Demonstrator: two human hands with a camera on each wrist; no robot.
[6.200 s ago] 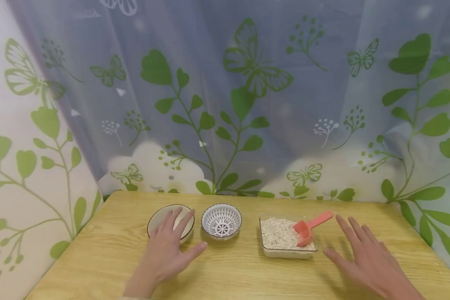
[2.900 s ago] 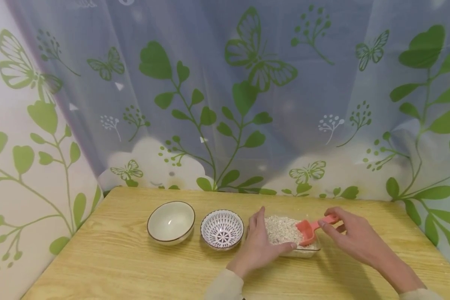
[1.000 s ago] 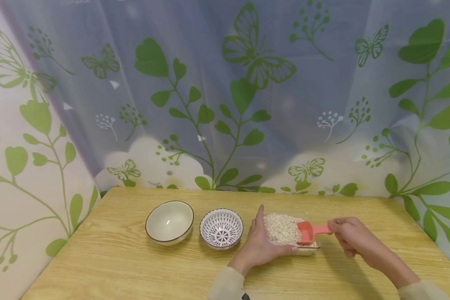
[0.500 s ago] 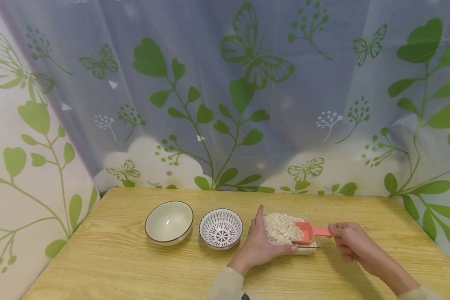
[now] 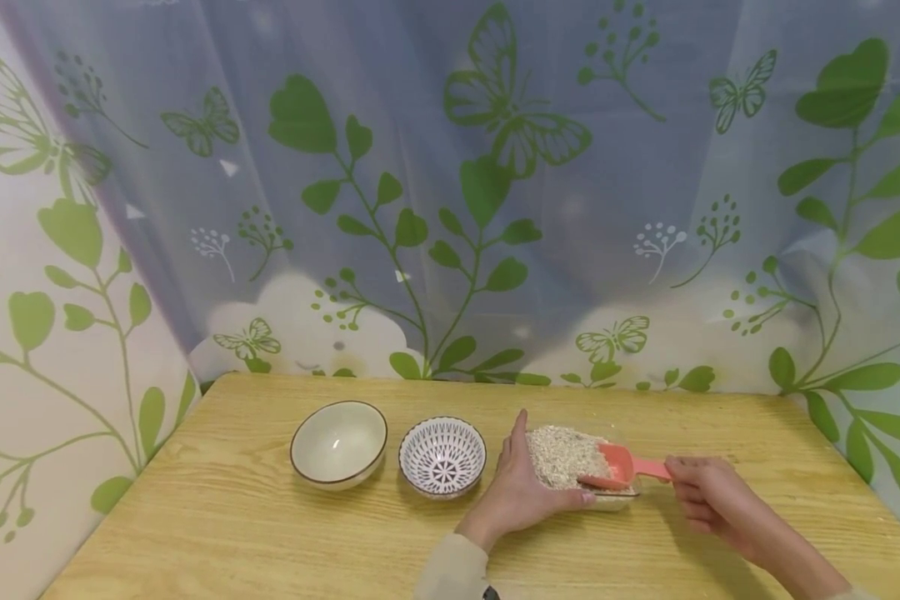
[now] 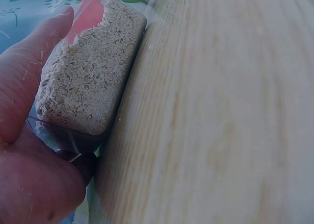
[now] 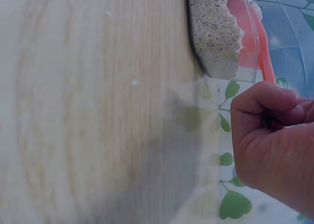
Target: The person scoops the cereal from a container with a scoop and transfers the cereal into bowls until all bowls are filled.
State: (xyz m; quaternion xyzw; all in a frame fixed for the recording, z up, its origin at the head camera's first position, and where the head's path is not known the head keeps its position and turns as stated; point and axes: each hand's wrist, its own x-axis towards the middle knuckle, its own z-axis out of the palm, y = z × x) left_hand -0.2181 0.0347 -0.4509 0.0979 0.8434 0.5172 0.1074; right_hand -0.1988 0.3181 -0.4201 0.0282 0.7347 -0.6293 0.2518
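Observation:
A clear rectangular container (image 5: 624, 496) full of oats (image 5: 562, 454) stands on the table. My left hand (image 5: 521, 492) holds its left end, thumb along the near side and fingers on the left side; the left wrist view shows that thumb beside the container wall (image 6: 78, 138). My right hand (image 5: 712, 497) grips the handle of a coral-pink scoop (image 5: 618, 468), just right of the container. The scoop's bowl is inside the container, its front edge in the oats. In the right wrist view the fingers of the right hand (image 7: 267, 136) curl round the handle end, hiding it.
Left of the container is a small patterned bowl (image 5: 442, 457) in white with dark marks. Farther left stands a larger cream bowl (image 5: 339, 442) with a brown rim. Both are on the wooden table (image 5: 270, 542). A printed curtain (image 5: 420, 208) hangs behind its far edge.
My left hand has gone from over the cream bowl to the container and holds it. My right hand has taken the scoop's handle. Lately the scoop has shifted slightly right, still in the oats.

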